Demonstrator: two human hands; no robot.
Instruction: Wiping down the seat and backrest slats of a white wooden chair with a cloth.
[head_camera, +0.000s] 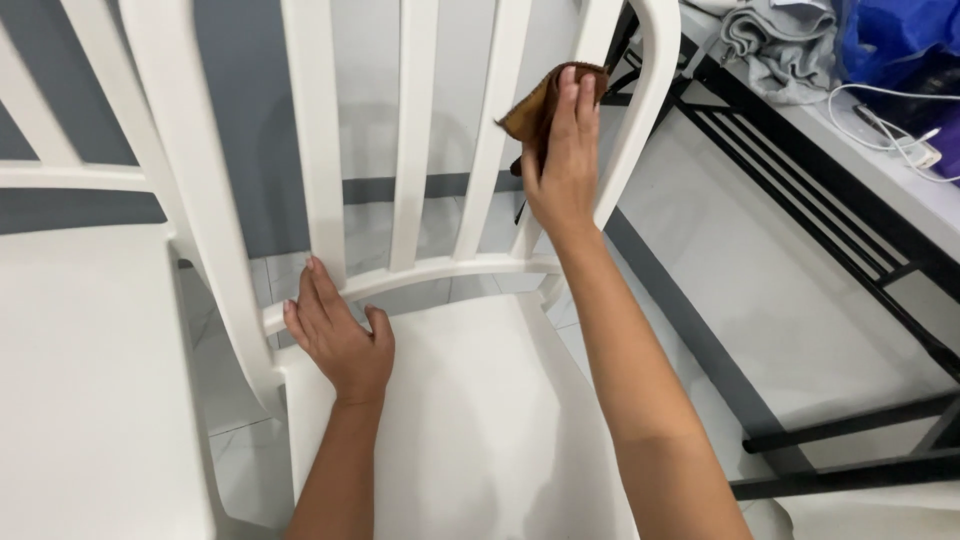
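- Head view: the right hand (565, 150) is pressing a brown cloth (535, 105) against an upper slat of the white chair (480, 400), fingers closed flat over it; wiping looks underway.
- The left hand (340, 335) is bracing the seat's rear edge, below and left of that grip, fingers spread, gripping nothing.
- The next stroke likely calls for sliding the cloth down the slat.
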